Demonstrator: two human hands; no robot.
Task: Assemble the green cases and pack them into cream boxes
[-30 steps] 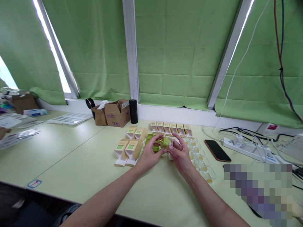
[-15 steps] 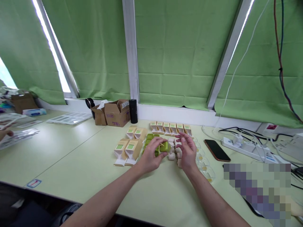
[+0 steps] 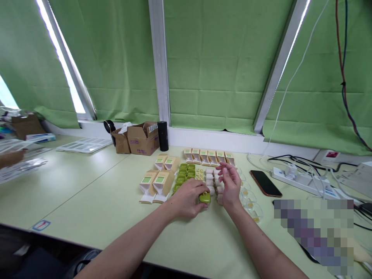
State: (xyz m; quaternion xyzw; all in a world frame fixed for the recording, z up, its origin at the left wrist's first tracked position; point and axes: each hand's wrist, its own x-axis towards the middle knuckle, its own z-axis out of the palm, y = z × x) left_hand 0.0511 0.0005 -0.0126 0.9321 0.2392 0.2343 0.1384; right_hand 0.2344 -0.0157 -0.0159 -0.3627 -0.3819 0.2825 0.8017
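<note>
My left hand (image 3: pixel 190 197) has its fingers closed round a small green case (image 3: pixel 205 197) with a loop on top, low at the table's surface. My right hand (image 3: pixel 229 182) hovers with loosely bent fingers apart and nothing seen in them. Under and beside it are whitish rolled pieces (image 3: pixel 209 177) in rows, partly hidden. Left of these lie small yellow pieces (image 3: pixel 199 170), and then several green open cases (image 3: pixel 183 172) in two columns, the near ones partly behind my left hand. Clear plastic domes (image 3: pixel 253 209) with yellow bits line up right of my right hand.
Open cardboard boxes with green labels stand at left (image 3: pixel 162 182) and in a back row (image 3: pixel 204 157). Brown cartons (image 3: pixel 142 139) and a black bottle (image 3: pixel 163 136) are by the wall. A phone (image 3: pixel 265 183) and power strip (image 3: pixel 302 184) lie right. Another person's hand (image 3: pixel 11 159) is far left.
My left hand has moved down and slightly toward me with the green case, uncovering the green cases and yellow pieces. My right hand has stayed about in place.
</note>
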